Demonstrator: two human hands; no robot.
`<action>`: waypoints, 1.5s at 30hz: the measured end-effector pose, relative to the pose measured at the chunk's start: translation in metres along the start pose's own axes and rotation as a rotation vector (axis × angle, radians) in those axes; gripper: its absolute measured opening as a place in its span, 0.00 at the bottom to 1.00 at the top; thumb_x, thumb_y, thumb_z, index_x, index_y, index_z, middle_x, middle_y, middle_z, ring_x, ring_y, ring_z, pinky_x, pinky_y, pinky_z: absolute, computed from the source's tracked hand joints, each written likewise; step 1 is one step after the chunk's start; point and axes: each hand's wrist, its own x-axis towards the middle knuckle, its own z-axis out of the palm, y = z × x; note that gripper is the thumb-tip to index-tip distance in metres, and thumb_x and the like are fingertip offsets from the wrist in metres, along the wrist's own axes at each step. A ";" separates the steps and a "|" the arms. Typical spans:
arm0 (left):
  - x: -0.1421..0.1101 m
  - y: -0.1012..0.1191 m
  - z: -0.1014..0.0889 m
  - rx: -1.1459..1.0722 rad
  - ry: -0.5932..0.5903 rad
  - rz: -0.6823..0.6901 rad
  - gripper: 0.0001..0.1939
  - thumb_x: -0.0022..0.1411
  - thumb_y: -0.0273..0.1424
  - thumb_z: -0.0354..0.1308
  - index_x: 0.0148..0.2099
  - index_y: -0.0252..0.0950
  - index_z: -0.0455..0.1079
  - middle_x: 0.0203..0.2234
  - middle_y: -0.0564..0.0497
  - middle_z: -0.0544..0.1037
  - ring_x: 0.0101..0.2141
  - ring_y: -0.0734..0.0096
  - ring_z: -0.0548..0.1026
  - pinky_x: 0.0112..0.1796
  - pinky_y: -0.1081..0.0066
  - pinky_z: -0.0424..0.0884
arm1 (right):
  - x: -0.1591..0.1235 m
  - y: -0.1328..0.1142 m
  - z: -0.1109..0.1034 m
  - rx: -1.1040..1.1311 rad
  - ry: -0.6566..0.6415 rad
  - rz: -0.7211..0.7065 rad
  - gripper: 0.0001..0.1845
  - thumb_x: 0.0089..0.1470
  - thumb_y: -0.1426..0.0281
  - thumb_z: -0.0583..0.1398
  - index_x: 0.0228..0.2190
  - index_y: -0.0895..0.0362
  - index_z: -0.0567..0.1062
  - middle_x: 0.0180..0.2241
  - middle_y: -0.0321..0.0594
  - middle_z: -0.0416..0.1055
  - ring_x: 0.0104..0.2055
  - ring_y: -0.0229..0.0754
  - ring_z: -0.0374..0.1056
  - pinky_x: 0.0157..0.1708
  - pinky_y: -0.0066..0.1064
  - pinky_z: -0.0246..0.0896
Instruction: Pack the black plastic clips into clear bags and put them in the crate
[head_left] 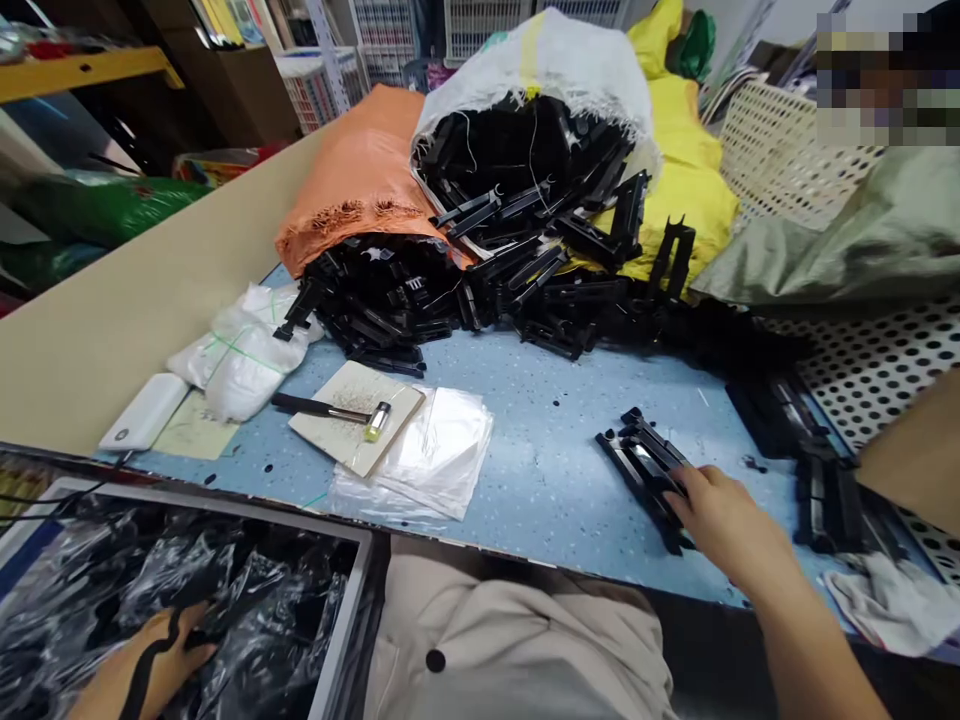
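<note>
My right hand (724, 520) is closed on the near end of a small group of black plastic parts (637, 465), long and slotted, lying on the blue tabletop (540, 420). My left hand (161, 650), with a black strap across it, reaches into a pale-rimmed bin (367, 570) at the lower left. Its thumb and forefinger close round a dark piece among clear-bagged black parts (262, 640); the other fingers are mostly hidden. Left of centre, a small hammer (330, 408) rests on a square board (360, 445), which overlaps clear plastic bags (442, 450).
Black parts spill from a white sack (555, 60) and an orange sack (360, 160) at the back. A white device (146, 410) and a wrapped bundle (240, 350) sit left. Perforated crates (885, 350), more black parts (817, 480) and a cloth glove (900, 600) are right.
</note>
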 end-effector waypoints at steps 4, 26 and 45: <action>0.028 0.084 0.009 -0.210 -0.123 0.095 0.16 0.49 0.42 0.56 0.35 0.39 0.76 0.35 0.46 0.82 0.38 0.54 0.79 0.41 0.61 0.74 | -0.005 0.016 0.024 -0.219 0.003 -0.072 0.15 0.53 0.69 0.56 0.43 0.61 0.70 0.40 0.54 0.71 0.42 0.58 0.70 0.38 0.44 0.64; 0.130 0.267 0.056 -1.334 -0.091 0.069 0.18 0.39 0.39 0.69 0.28 0.32 0.69 0.22 0.53 0.73 0.24 0.76 0.69 0.28 0.74 0.65 | 0.034 -0.161 0.018 1.891 -0.817 -0.026 0.19 0.44 0.65 0.69 0.39 0.58 0.77 0.35 0.42 0.76 0.32 0.38 0.70 0.33 0.30 0.67; 0.117 0.265 0.053 -0.916 0.441 0.396 0.07 0.56 0.22 0.53 0.32 0.37 0.71 0.41 0.47 0.74 0.45 0.65 0.71 0.49 0.62 0.66 | 0.038 -0.178 0.023 1.997 -0.982 -0.014 0.18 0.49 0.67 0.66 0.41 0.61 0.75 0.35 0.44 0.76 0.31 0.38 0.73 0.30 0.25 0.71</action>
